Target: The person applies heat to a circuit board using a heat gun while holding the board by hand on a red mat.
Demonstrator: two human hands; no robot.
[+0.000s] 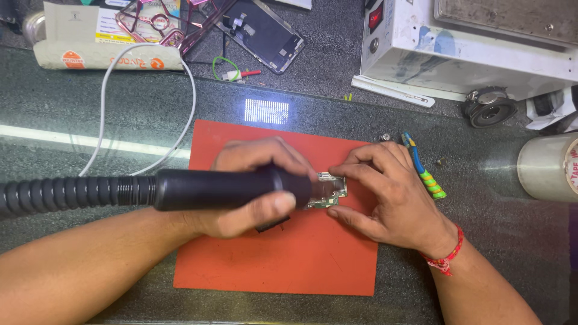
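Fingers (361,171) of the right hand (391,201) pinch the small circuit board (331,192) flat against the orange mat (271,259), steadying it; left hand (253,186) grips the black hot-air handle (223,188), nozzle just beside them.

You look down on a dark, speckled bench (481,198) with a glossy top. A bright strip of reflected light (90,141) crosses it toward 9 o'clock, and a small grid-shaped glare (267,111) sits near 12 o'clock. At 1 to 2 o'clock stands a white machine housing (469,54) with a red switch. At 3 o'clock a tape roll (551,165) rests at the edge. No walls, floor or windows show.
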